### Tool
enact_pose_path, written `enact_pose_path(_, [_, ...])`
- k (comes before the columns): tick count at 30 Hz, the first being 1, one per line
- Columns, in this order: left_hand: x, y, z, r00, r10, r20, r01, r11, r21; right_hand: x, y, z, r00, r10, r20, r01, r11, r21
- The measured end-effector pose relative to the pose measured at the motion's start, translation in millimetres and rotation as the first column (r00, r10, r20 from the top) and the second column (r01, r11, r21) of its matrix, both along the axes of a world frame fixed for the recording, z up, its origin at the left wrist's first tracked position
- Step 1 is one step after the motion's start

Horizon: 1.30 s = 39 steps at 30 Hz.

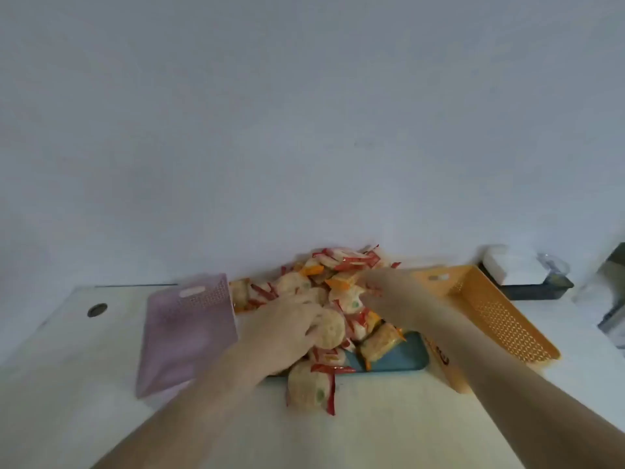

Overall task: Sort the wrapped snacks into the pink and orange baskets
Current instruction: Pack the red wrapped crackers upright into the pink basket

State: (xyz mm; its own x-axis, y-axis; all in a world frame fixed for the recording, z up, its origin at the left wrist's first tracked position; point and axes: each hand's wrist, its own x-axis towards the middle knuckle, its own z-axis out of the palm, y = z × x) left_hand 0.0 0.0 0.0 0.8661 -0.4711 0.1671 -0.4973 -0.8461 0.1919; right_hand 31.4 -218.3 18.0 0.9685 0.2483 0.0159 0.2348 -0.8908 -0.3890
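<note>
Both hands extended forward, left (284, 324) fingers curled, right (378, 286) blurred

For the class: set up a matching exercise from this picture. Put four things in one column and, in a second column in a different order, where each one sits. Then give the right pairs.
Things
1. pink basket
2. orange basket
3. blue tray
4. left hand

Places
A. under the pile of wrapped snacks
B. right of the pile
C. left of the pile
D. on a round snack at the near side of the pile

Pairs: 1-C, 2-B, 3-A, 4-D
</note>
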Motion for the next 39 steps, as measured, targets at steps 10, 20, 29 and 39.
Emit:
enact_pose_path(10, [-6.5,-11.5,-174.3,0.974,0.188,-0.124,-0.179,0.980,0.082,5.2,5.8,-158.1,0.992,-0.114,-0.050,0.110,0.992,-0.065])
enact_pose_path(20, [12.1,-4.1,-185.7,0.891,0.455,0.015,-0.335,0.678,-0.654,-1.3,5.6,-186.0,0.772,-0.367,0.520,0.004,0.820,0.573])
enact_pose_path(29, [2.0,-49.2,-168.8,0.984,0.177,0.029,-0.166,0.958,-0.233,-15.4,-18.4,-176.7,0.839,-0.433,0.331,0.014,0.625,0.781])
enact_pose_path(39, [21.7,-58.5,-166.2,0.941,0.330,0.076,-0.268,0.862,-0.430,-12.6,-18.7,-174.6,0.822,-0.516,0.239,0.000,0.420,0.908])
